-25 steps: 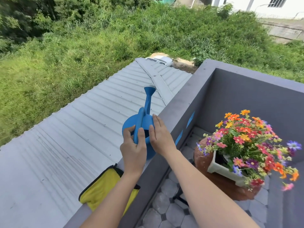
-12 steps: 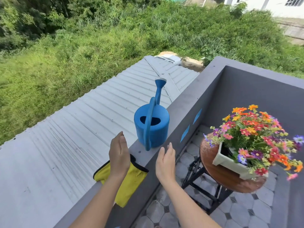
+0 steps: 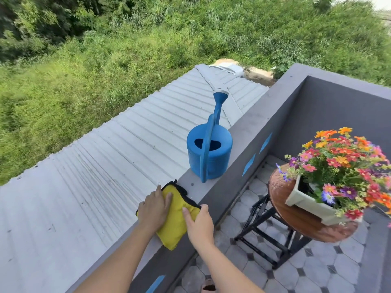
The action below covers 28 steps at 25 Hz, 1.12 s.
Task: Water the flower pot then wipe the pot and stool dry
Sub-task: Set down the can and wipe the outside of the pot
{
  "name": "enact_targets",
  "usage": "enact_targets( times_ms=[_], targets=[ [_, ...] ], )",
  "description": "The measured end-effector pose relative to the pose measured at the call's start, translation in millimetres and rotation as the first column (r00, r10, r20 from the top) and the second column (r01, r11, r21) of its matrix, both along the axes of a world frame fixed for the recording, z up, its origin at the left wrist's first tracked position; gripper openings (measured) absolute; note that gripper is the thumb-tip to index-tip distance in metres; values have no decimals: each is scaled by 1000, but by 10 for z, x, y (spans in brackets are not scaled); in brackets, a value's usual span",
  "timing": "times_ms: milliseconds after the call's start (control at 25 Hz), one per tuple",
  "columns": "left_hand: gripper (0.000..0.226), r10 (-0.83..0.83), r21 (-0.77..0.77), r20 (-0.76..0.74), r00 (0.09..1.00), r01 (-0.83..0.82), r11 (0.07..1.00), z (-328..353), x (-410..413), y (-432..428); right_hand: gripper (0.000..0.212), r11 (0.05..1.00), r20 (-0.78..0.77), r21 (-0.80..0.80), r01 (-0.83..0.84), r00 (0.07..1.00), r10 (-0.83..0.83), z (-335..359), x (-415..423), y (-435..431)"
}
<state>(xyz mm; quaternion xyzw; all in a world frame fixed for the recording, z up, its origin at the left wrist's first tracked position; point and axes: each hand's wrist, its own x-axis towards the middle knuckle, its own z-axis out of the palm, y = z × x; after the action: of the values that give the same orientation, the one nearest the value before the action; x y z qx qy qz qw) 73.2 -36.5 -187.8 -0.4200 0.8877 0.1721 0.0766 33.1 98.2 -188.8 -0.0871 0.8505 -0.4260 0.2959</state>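
With the watering can (image 3: 209, 154) parked upright beside it on the ledge (image 3: 249, 132), the yellow cloth (image 3: 176, 218) is pinned flat by the left hand (image 3: 154, 210) while the right hand (image 3: 200, 223) curls its fingers (image 3: 187, 213) over the cloth's edge, apparently to lift it for wiping.

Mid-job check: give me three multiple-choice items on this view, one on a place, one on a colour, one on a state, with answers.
1. Where does the watering can stand?
A. on the parapet ledge
B. on the stool
C. on the tiled floor

2. What colour is the cloth?
A. red with a white edge
B. yellow with a black edge
C. plain green

3. What are the hands doing?
A. both are on the cloth
B. both hold the watering can
C. one holds the flower pot

Answers:
1 A, the can sits upright on the grey ledge, apart from the stool.
2 B, yellow fabric with black trim shows.
3 A, the left hand lies flat on the cloth and the right hand grips its near edge.
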Motion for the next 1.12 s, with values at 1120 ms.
enact_targets(
  times_ms=[1120],
  targets=[
    [62,263,816,-350,899,155,557,35,-1255,1692,20,389,318,-250,887,454,-832,-217,-740,2197]
  ],
)
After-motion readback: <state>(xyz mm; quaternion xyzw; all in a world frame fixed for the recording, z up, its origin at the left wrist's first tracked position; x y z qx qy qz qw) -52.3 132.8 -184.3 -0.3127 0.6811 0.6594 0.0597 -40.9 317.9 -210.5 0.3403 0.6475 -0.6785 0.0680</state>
